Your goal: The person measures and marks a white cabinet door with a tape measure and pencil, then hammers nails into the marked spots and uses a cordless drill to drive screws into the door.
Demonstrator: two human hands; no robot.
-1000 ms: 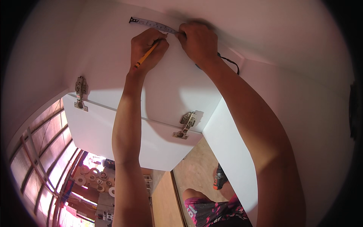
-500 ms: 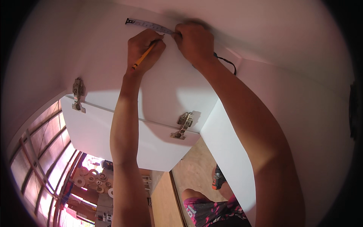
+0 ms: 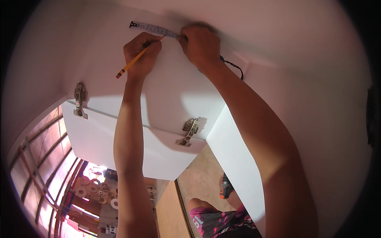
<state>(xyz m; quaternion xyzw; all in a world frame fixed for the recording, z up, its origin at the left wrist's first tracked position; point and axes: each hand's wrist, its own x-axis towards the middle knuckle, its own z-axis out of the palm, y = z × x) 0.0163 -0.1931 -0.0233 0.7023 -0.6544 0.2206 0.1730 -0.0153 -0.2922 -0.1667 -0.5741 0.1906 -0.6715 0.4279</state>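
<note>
My left hand (image 3: 143, 53) is closed round a yellow pencil (image 3: 134, 63), its tip up by the lower edge of a tape measure's blade and its eraser end slanting down to the left. The tape measure (image 3: 156, 30) lies extended along a white panel (image 3: 166, 75), its dark end hook to the left. At the blade's right part my right hand (image 3: 201, 47) is closed on the tape, hiding most of the case. A dark wrist strap (image 3: 234, 65) hangs just past that wrist.
Two metal hinges, a left one (image 3: 80, 101) and a right one (image 3: 188, 133), join the panel to a white door (image 3: 158, 158) below. A white side panel (image 3: 238, 146) stands to the right. Lower down are a cordless drill (image 3: 226, 187), a wooden board (image 3: 172, 210) and several tape rolls (image 3: 95, 189).
My left hand has slid a little left along the blade, and the pencil leans farther out to the left. My right hand still grips the tape. The whole view has shifted slightly.
</note>
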